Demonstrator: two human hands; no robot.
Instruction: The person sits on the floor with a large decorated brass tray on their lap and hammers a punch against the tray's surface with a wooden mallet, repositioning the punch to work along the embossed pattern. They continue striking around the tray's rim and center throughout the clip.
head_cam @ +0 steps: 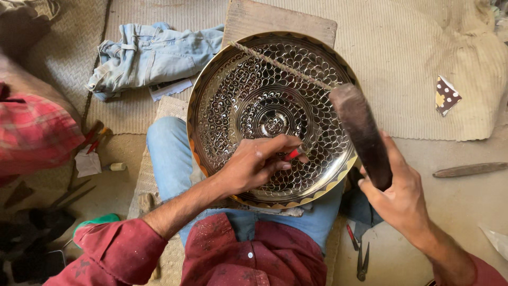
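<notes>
Seated on the floor [455, 201], a person in a red shirt worked a large round metal plate [248, 100] propped across the lap at centre frame, its upper rim leaning on a wooden board [275, 18]. The plate's face carried rings of engraved scale-like curls around a central medallion, with a gold scalloped border at the rim.

The left hand [256, 161] rested on the lower part of the plate, its fingers [275, 159] pressed together and pinching a small red-handled punch [292, 154] whose tip appeared to touch the metal. The right hand [399, 196], at the right of the frame, was wrapped tightly round a dark, heavy wooden mallet [362, 135], raised just above the plate's right edge and apart from the punch. A length of twisted cord [275, 62] ran from the plate's upper left rim toward the mallet's head.

By the look of it, the engraving step was in hand, between blows: the next move would call for a short, square strike on the punch head while the left hand kept the tip steady on its mark.

Folded denim [148, 55] lay at upper left, a red checked cloth [37, 132] at far left, pliers [362, 262] near the bottom edge, and a wooden stick [470, 169] at right.
</notes>
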